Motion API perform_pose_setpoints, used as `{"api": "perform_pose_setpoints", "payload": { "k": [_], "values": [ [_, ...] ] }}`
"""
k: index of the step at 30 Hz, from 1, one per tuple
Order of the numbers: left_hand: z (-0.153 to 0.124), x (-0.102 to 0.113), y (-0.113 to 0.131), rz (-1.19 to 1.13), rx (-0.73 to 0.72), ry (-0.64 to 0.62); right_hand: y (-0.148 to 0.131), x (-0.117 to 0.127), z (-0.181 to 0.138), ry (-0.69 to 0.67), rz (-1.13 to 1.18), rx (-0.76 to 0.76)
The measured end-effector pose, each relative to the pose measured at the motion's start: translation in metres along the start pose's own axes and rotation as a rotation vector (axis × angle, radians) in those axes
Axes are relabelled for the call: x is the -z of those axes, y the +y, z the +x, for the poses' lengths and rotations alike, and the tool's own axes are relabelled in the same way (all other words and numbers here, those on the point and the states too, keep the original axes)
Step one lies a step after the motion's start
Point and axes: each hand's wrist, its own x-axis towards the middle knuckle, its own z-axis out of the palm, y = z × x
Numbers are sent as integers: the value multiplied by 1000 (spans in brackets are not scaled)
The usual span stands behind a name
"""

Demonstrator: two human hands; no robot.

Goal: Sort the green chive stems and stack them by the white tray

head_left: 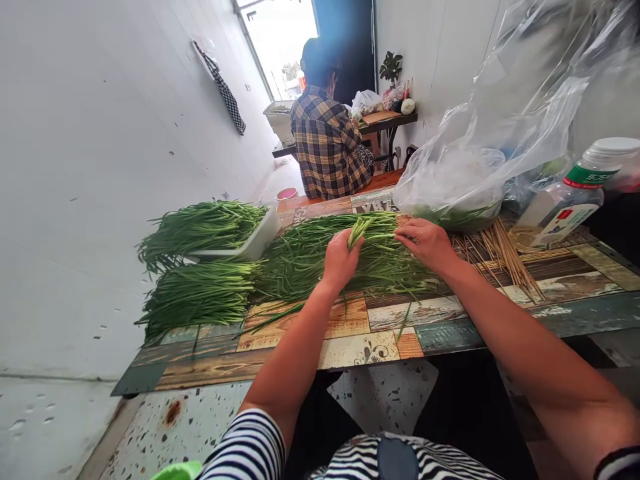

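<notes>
My left hand [342,259] is closed around a small bunch of garlic chives [359,230], their pale stem ends sticking out toward the right. Beside it, my right hand [425,243] pinches what looks like the pale end of a single chive stalk. Under both hands spreads a loose heap of chives [295,267] with long green leaves. Two neater piles lie to the left: one fills a white tray [265,237], and a second pile of chives [200,293] rests on the table in front of it.
Wooden skewers [510,260] are scattered to the right, near a plastic bottle [565,200] holding a little yellowish liquid. A clear plastic bag [450,173] stands behind them. Beyond the patchwork-patterned table [310,323], a person in a plaid shirt [325,140] sits facing away.
</notes>
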Motion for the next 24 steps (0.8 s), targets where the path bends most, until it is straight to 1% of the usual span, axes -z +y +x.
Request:
{"api": "perform_pose_setpoints", "payload": {
  "k": [3,5,7,8,10,14,15,16,17,18,19,21,23,24],
  "values": [
    [-1,-1,3,9,19,-80,-15,5,0,-47,136,23],
    [-2,0,6,-2,13,-136,-25,6,1,-72,177,24],
    [-2,0,8,-23,-12,-171,-33,5,1,-57,194,-4],
    [-3,1,10,-31,-25,-182,-36,3,1,-35,213,-40],
    [-3,2,12,-28,-41,-198,-37,-1,0,31,285,-166],
    [-2,3,14,9,-29,-217,-21,-2,1,251,408,-489],
    [-2,3,14,10,-21,-213,-16,1,1,271,399,-545],
    [-2,3,14,1,-12,-206,-12,4,2,248,371,-588],
    [-2,3,13,-16,-3,-196,-10,8,2,184,326,-613],
    [-2,4,12,-41,5,-183,-10,10,2,101,273,-610],
    [-2,4,10,-72,12,-168,-12,12,2,25,221,-572],
    [-2,3,5,-139,13,-146,-24,9,2,-82,136,-389],
    [-2,1,0,-194,-4,-129,-40,-2,1,-165,58,-165],
    [-2,-1,-2,-216,-18,-119,-49,-10,2,-225,13,-84]
  ]
}}
